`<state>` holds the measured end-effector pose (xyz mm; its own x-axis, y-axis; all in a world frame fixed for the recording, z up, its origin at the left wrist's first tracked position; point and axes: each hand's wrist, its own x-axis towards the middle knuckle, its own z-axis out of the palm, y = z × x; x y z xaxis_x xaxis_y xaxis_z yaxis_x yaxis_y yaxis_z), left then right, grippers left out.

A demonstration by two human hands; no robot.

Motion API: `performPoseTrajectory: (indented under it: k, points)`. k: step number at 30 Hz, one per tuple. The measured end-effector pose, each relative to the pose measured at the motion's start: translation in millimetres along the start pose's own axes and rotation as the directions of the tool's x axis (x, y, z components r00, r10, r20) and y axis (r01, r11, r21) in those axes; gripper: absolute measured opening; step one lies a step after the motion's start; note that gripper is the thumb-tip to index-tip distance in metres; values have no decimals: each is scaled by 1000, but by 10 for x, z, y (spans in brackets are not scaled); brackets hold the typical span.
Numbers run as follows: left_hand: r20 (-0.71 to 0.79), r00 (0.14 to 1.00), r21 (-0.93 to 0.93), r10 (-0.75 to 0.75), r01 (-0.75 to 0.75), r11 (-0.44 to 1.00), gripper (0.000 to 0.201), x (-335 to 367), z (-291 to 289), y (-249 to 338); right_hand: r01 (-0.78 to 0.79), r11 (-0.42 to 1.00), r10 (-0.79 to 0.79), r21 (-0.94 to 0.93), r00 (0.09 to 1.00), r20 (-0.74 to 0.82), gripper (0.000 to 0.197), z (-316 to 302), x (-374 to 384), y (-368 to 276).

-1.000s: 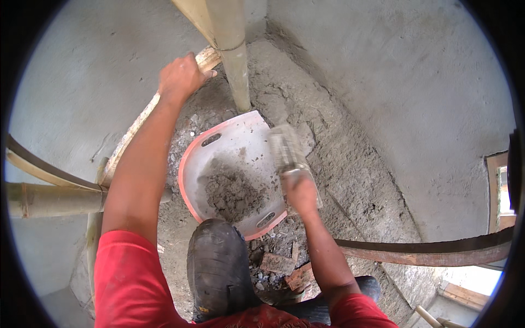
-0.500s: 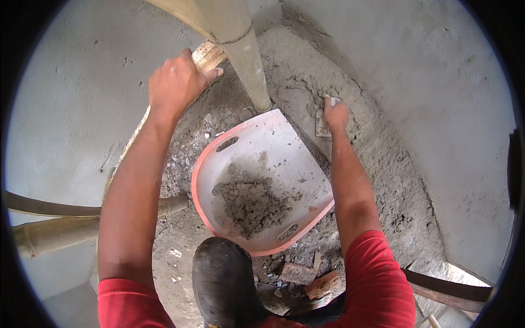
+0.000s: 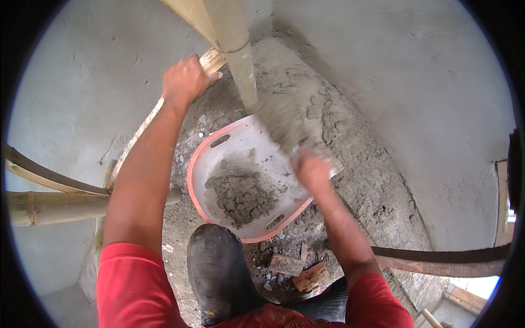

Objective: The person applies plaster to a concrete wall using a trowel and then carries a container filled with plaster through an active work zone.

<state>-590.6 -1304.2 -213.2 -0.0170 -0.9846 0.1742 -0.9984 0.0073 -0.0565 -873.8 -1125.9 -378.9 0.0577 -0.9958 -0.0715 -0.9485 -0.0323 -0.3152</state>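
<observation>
My left hand (image 3: 186, 82) is closed over the upper end of a pale wooden board (image 3: 213, 59), beside a pole. In my right hand (image 3: 313, 172) is a trowel (image 3: 281, 124), blurred by motion; its blade looks grey with mortar. This hand is over the right edge of a white pan with an orange rim (image 3: 191, 180). A heap of wet mortar (image 3: 240, 197) lies in the pan, with splatters around it. The pan rests on rubble between my arms and has two slot handles.
An upright pole (image 3: 235, 60) stands behind the pan. Rough mortar (image 3: 361, 147) slopes along the right wall. A bamboo pole (image 3: 65, 208) crosses at left, a curved dark strip (image 3: 437, 259) at right. My boot (image 3: 216, 268) and broken bricks (image 3: 287, 264) are in front.
My right hand has swung the trowel from the mortar slope left and nearer, to the pan's right edge. My left hand keeps its grip on the board; the view has shifted slightly.
</observation>
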Motion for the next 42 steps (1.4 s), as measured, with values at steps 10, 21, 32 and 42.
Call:
performPoseTrajectory:
  k: [10,21,32,42]
  points:
    - [35,999,-1,-22,22,1000,70,-42,-43,110,-388,837,410,384,911,27,53,187,-400,371]
    - [-63,998,105,-6,12,994,83,41,190,60,-222,860,206,460,975,85,65,1091,2344,212]
    - [-140,990,166,2,22,986,75,27,146,58,-131,714,234,688,971,-58,69,1257,3067,-21]
    - [-109,990,46,88,-83,995,80,26,290,-197,-119,733,256,670,960,-110,51,426,2130,100]
